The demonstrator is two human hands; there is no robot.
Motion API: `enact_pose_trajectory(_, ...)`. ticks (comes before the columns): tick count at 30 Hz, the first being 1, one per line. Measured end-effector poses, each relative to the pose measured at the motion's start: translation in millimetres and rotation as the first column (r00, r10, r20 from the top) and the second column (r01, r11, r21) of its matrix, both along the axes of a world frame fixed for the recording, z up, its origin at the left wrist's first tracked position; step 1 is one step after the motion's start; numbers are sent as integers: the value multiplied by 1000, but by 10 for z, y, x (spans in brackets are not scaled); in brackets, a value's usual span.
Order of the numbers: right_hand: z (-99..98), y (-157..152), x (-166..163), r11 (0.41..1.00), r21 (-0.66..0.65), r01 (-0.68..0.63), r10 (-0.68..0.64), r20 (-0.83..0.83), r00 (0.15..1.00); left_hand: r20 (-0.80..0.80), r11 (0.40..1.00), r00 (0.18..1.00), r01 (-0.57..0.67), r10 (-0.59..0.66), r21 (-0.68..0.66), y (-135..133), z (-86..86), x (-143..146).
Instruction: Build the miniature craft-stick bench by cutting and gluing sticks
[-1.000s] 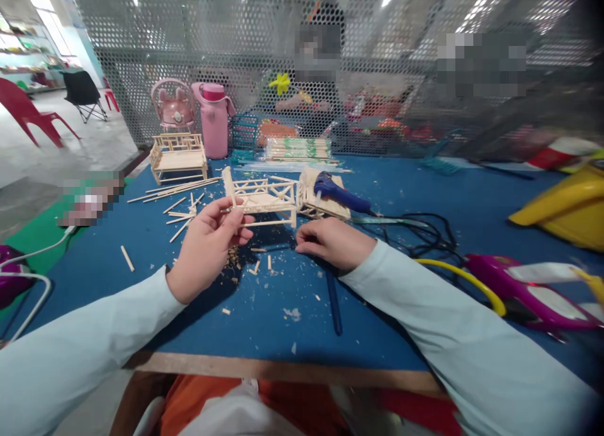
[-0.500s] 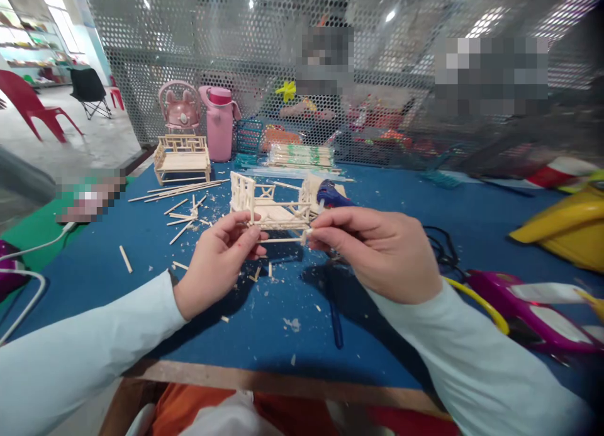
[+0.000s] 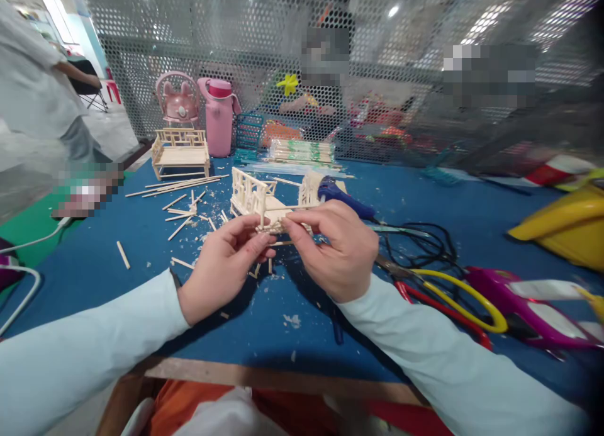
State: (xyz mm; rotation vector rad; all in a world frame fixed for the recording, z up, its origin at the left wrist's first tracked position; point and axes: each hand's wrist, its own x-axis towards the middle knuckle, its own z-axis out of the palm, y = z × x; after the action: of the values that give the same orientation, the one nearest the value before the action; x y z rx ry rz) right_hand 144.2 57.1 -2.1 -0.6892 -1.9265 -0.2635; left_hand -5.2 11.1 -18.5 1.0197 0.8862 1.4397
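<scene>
A miniature bench made of thin wooden sticks (image 3: 248,194) is between my hands, over the blue table. My left hand (image 3: 219,266) is closed on its front left corner, thumb and fingers around the post and the front rail. At the middle of that rail, my right hand (image 3: 337,250) pinches with thumb and forefinger; whatever lies between the fingertips is too small to make out. Part of the bench's right side is behind my right hand. A blue glue gun (image 3: 346,198) lies just beyond that hand.
A second stick bench (image 3: 182,162) stands at the back left near a pink bottle (image 3: 219,124). Loose sticks (image 3: 177,187) and scraps litter the table. Red-and-yellow-handled scissors (image 3: 472,297) and a purple device (image 3: 519,304) lie right. A person (image 3: 42,77) is at far left.
My right hand has moved left along the front rail from the bench's right corner to its middle. The scissors are now uncovered. A person has come into view at left.
</scene>
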Motion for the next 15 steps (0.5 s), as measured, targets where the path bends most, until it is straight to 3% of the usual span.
enact_pose_trajectory(15, -18, -20, -9, 996, 17, 84, -84, 62, 994, 22, 1000, 1000, -7, 7, 3, 9, 8, 22)
